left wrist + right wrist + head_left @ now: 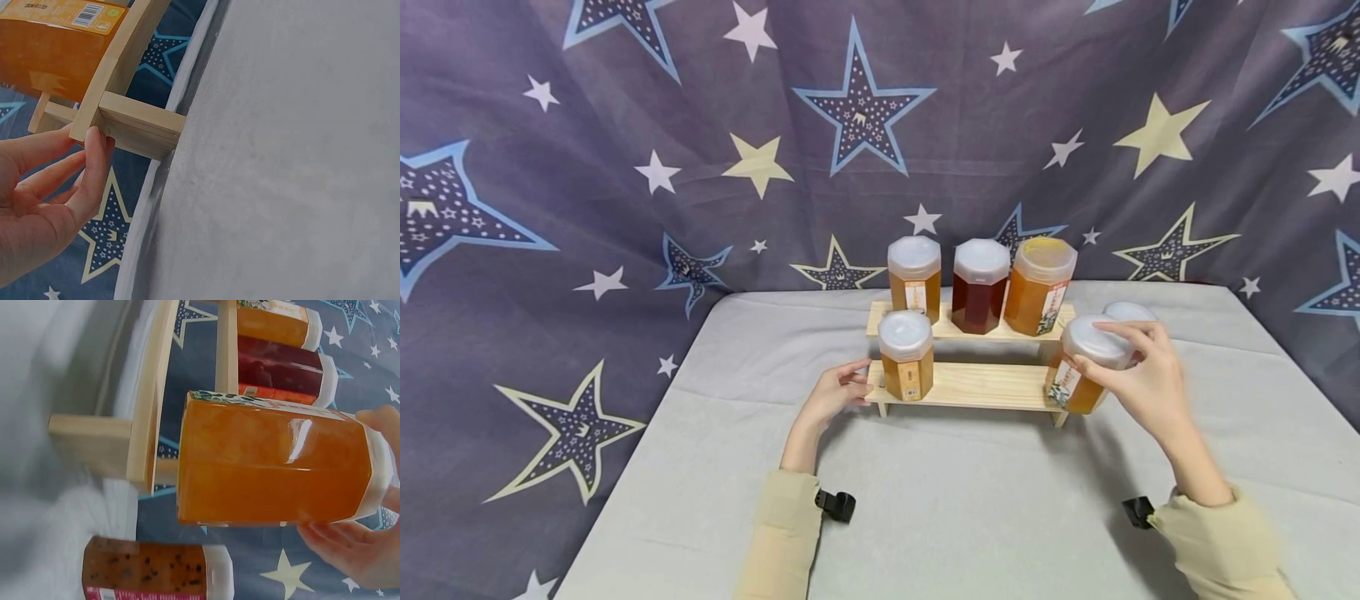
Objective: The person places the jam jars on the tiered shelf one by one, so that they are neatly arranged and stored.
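My right hand grips an amber honey jar by its white lid, at the right end of a two-step wooden rack. In the right wrist view the held jar stands apart from the lower board's end. My left hand pinches the left end of the lower board, clearly seen in the left wrist view. Close by that hand, another honey jar stands on the lower step. Behind my right hand is a further jar, mostly hidden in the head view; its contents show dark specks.
Along the upper step stand an amber jar, a dark red jar and an orange jar with a yellowish lid. Grey cloth covers the table. A star-patterned curtain hangs behind and at the sides.
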Demonstrator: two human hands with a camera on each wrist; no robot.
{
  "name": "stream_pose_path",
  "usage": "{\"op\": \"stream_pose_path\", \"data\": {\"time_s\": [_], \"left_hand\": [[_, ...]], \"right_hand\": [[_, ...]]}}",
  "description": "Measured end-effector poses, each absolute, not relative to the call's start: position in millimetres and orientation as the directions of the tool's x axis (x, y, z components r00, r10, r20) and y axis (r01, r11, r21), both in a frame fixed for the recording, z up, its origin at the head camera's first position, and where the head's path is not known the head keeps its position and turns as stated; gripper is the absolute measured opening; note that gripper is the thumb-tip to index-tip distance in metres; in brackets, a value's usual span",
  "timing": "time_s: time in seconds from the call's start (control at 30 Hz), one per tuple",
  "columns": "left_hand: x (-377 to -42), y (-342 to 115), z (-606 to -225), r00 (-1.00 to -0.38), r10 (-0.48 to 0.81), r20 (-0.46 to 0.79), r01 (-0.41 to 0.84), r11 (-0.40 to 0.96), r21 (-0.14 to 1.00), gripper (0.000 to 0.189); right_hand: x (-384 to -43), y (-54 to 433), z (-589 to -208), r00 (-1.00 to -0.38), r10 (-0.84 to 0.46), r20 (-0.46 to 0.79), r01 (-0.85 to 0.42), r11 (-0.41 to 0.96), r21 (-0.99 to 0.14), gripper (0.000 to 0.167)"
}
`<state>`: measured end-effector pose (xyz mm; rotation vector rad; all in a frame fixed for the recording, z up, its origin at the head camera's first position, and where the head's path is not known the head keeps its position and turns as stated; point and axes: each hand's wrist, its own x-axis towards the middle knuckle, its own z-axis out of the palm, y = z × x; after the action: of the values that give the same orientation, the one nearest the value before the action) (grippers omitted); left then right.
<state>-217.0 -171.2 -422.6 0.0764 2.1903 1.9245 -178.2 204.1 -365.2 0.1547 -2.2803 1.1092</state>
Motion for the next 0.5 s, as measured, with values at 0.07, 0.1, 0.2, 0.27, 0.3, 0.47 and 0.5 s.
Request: {"op": "stream_pose_path", "data": {"time_s": [0.07, 0.1, 0.2, 0.27, 0.3, 0.47, 0.5], "left_hand": [[-216.6, -171.1, -422.6, -0.974, 0.185, -0.135, -0.11, 0.139, 0.984, 0.051], [-216.4, -171.1, -422.7, -0.974, 0.184, -0.135, -0.111, 0.14, 0.984, 0.051], [-216.5, -171.3, -422.8, -0.974, 0.182, -0.136, -0.112, 0.137, 0.984, 0.051], [-216.3, -171.1, -422.2, -0.974, 0.182, -0.138, -0.113, 0.138, 0.984, 0.05], [-216.0, -171.0, -421.8, -0.974, 0.181, -0.139, -0.115, 0.14, 0.983, 0.05], [-215.6, -170.3, -420.5, -0.975, 0.175, -0.139, -0.113, 0.149, 0.982, 0.049], [-215.5, -170.3, -420.2, -0.975, 0.174, -0.14, -0.114, 0.15, 0.982, 0.049]], "right_hand": [[-178.5, 199.2, -364.1, -0.82, 0.135, 0.556, -0.35, 0.651, -0.673, 0.046], [-179.7, 197.4, -364.5, -0.822, 0.13, 0.555, -0.351, 0.651, -0.672, 0.046], [-183.3, 192.6, -367.3, -0.824, 0.114, 0.555, -0.36, 0.651, -0.668, 0.046], [-185.3, 189.3, -368.0, -0.826, 0.106, 0.553, -0.362, 0.652, -0.666, 0.046], [-185.8, 187.3, -367.5, -0.828, 0.101, 0.552, -0.366, 0.648, -0.668, 0.046], [-187.9, 178.3, -365.1, -0.833, 0.079, 0.547, -0.38, 0.637, -0.671, 0.047], [-188.1, 176.5, -364.8, -0.834, 0.072, 0.547, -0.386, 0.632, -0.672, 0.047]]}}
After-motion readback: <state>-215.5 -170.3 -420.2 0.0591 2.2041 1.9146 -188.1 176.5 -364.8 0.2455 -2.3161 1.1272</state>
